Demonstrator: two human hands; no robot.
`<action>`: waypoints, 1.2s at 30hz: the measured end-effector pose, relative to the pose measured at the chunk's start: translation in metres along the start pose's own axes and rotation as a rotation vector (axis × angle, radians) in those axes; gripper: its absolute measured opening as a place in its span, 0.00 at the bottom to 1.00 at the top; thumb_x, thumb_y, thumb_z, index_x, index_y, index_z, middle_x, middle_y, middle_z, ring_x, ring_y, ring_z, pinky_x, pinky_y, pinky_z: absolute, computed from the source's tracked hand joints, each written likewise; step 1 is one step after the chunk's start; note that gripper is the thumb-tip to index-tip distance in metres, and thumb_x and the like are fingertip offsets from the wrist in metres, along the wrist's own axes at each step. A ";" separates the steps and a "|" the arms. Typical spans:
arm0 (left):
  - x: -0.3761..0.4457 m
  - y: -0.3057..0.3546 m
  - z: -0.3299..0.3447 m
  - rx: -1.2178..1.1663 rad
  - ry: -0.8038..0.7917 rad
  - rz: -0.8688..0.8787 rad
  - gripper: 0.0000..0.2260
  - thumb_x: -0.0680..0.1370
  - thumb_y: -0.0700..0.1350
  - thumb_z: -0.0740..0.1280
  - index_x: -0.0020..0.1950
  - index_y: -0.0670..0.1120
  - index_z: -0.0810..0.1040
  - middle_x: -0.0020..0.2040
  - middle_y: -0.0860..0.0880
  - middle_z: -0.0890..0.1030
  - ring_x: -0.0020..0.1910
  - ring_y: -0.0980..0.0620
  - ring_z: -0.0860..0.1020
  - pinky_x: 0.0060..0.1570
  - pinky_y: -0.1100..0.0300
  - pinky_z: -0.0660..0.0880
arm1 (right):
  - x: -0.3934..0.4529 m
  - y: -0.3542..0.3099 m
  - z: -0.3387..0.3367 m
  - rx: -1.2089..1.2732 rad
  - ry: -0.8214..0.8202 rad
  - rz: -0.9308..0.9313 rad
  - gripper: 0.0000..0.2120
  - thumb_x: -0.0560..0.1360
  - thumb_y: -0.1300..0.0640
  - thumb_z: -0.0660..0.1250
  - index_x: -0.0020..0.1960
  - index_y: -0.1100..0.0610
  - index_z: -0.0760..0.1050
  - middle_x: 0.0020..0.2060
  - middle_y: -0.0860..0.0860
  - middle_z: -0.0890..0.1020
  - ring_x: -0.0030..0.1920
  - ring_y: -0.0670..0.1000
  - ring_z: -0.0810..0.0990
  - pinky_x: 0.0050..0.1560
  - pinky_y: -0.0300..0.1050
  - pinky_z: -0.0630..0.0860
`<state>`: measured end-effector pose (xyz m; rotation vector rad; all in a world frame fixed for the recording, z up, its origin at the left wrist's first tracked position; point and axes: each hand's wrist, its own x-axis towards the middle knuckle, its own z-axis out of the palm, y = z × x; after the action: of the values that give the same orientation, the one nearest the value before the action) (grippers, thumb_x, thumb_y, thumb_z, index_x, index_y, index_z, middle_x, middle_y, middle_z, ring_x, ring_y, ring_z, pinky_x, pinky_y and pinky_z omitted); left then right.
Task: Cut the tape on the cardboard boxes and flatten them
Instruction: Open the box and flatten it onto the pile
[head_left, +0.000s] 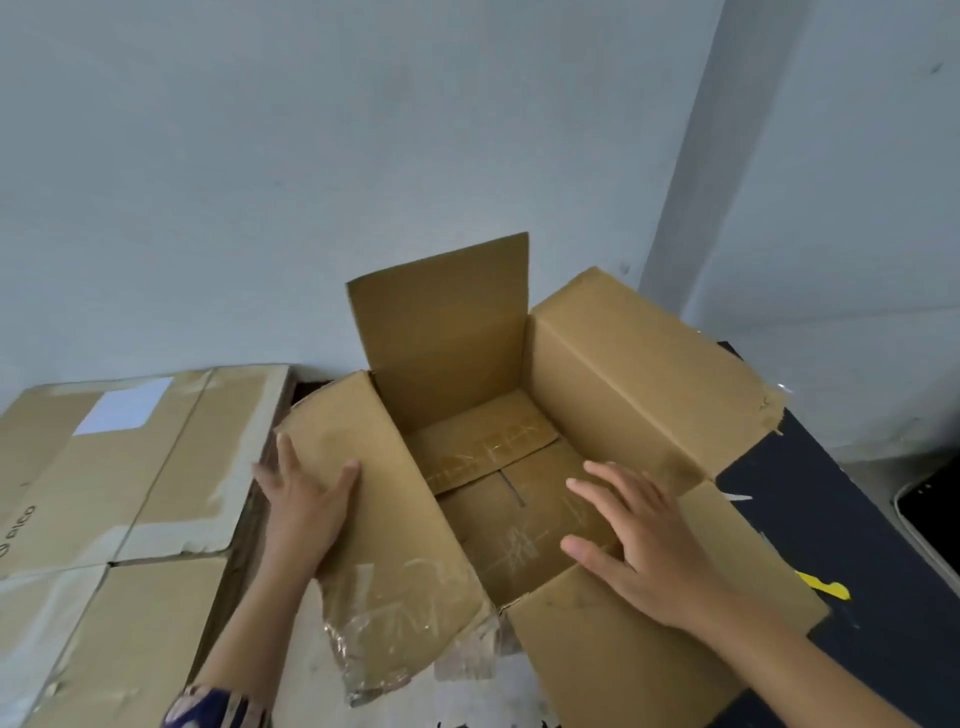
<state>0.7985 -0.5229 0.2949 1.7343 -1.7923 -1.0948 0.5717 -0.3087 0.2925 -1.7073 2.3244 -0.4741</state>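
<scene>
We see the open box (498, 467) with its mouth clear from above, room inside down to its floor. Its 4 flaps (441, 322) fence the rim, the far one upright. Our left hand (306, 499) lies on the left flap; flattened cartons (119, 467) crowd the left side, a wall (311, 156) close behind

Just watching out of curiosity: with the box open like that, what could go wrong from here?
The left hand presses a flap with torn tape hanging off; that may stick to skin. The right hand hovers over the open box, whose bottom flaps look closed, so flattening might stall.
</scene>
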 end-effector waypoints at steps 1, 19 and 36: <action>-0.006 -0.003 -0.004 -0.128 0.000 -0.010 0.37 0.76 0.51 0.67 0.77 0.53 0.47 0.76 0.43 0.53 0.70 0.38 0.62 0.66 0.42 0.65 | 0.006 -0.008 -0.004 0.035 -0.014 -0.005 0.47 0.63 0.22 0.31 0.73 0.44 0.57 0.73 0.43 0.55 0.71 0.39 0.47 0.72 0.44 0.43; -0.060 0.139 -0.053 -0.719 0.120 0.325 0.24 0.78 0.36 0.61 0.73 0.48 0.62 0.37 0.48 0.76 0.31 0.52 0.74 0.31 0.60 0.73 | 0.046 -0.131 -0.091 0.710 -0.180 -0.122 0.38 0.67 0.27 0.52 0.73 0.42 0.55 0.73 0.42 0.61 0.71 0.45 0.61 0.72 0.51 0.59; -0.018 0.118 0.046 -0.199 0.031 0.294 0.18 0.79 0.41 0.60 0.70 0.46 0.67 0.64 0.45 0.73 0.59 0.46 0.73 0.54 0.54 0.70 | 0.054 -0.038 -0.156 1.047 -0.162 0.173 0.23 0.55 0.37 0.66 0.51 0.37 0.74 0.51 0.52 0.79 0.53 0.57 0.77 0.57 0.52 0.71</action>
<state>0.6908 -0.5039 0.3610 1.3173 -1.7826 -1.0727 0.5332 -0.3505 0.4517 -0.9658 1.5726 -1.1802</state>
